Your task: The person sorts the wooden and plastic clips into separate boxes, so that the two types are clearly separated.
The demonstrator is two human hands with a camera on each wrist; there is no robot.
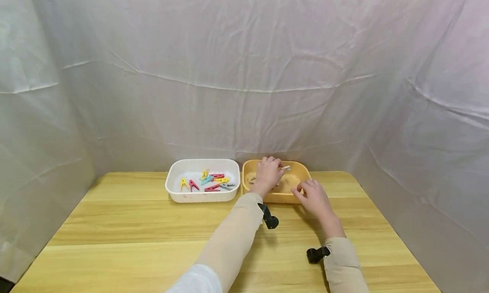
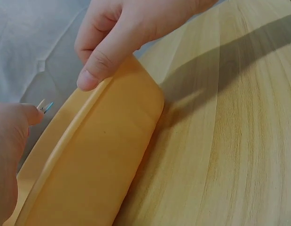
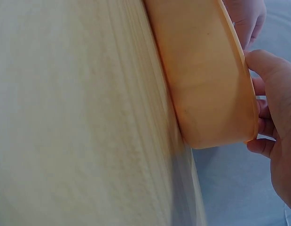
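The left hand (image 1: 268, 172) pinches a small pale clothes peg (image 1: 285, 168) just above the orange plastic tub (image 1: 302, 173); the right hand (image 1: 315, 198) grips that tub's near rim.

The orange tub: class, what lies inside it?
Inside the orange tub, the left hand pinches a pale clothes peg. A faint dark mark shows on the floor. The hand and near wall hide the rest. The right hand grips the rim.
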